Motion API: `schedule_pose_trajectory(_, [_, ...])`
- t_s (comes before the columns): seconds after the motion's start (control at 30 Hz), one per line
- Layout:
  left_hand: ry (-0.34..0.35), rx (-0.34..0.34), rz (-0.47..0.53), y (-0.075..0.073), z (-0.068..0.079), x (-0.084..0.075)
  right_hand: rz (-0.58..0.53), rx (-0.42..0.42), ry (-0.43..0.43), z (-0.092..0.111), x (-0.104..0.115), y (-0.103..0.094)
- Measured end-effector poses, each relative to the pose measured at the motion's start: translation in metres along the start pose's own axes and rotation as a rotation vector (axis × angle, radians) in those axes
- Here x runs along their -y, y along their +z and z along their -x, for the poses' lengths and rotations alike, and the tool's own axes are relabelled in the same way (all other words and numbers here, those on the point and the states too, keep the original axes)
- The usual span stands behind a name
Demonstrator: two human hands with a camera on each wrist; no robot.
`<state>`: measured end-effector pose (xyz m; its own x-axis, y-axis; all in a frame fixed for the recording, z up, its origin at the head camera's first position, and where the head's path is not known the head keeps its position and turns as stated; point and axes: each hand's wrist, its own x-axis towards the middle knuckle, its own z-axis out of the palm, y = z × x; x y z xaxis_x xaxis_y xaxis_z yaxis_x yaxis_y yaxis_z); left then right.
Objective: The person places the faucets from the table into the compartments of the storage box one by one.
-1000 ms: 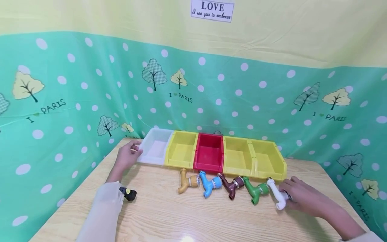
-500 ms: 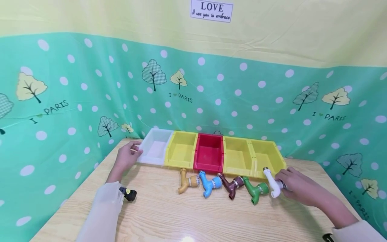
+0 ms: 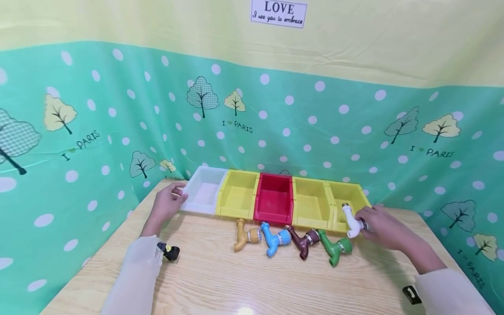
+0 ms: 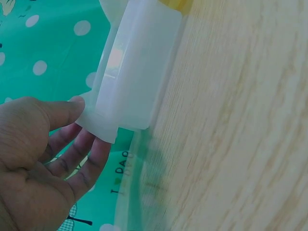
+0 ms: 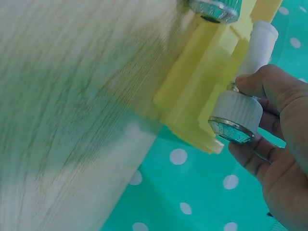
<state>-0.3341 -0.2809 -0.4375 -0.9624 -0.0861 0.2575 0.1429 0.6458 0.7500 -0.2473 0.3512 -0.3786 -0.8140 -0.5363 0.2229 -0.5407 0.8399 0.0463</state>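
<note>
My right hand (image 3: 383,225) grips a white plastic tap (image 3: 353,222) by its ribbed knob and holds it over the front of the rightmost yellow bin (image 3: 364,203). In the right wrist view, thumb and fingers close round the tap (image 5: 236,108), its chrome-ringed end facing out. At the other end of the row, my left hand (image 3: 167,203) pinches the side rim of the translucent white bin (image 3: 201,208). The left wrist view shows the thumb above that bin's lip (image 4: 98,122) and the fingers beneath it.
Tan (image 3: 241,238), blue (image 3: 271,243), maroon (image 3: 303,245) and green (image 3: 334,249) taps lie in a line before the bins. Between the end bins stand a yellow bin (image 3: 236,214), a red bin (image 3: 273,217) and another yellow bin (image 3: 311,222). A patterned curtain (image 3: 275,109) hangs behind the wooden table (image 3: 220,284).
My right hand has lifted the white tap from beside the green one and carried it up and left to the rightmost yellow bin. The left hand stays on the white bin.
</note>
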Motion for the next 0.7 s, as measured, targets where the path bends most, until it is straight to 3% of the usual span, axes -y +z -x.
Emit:
schedule_pose_trajectory(0.2, [0.017, 0.001, -0.003, -0.002, 0.0, -0.001, -0.029, 0.033, 0.068, -0.013, -0.008, 0.006])
schedule_pose_trajectory(0.7, [0.012, 0.015, 0.017, -0.002, -0.001, 0.003, 0.031, 0.013, 0.076, -0.049, -0.013, 0.022])
